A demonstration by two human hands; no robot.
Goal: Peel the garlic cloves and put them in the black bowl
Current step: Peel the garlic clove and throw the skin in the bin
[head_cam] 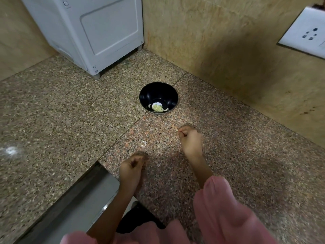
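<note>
Garlic bit, blurry, is being pinched at the fingertips of the right hand, just this side of the bowl. Left hand is hovering curled, farther from the bowl, contents impossible to tell. Peeled cloves are lying in the bowl.

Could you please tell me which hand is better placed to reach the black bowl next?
Right, probably: the right hand is nearer the round black bowl holding peeled garlic cloves, and its fingers pinch a small pale bit, too blurred to identify. The left hand sits further back, fingers curled.
</note>
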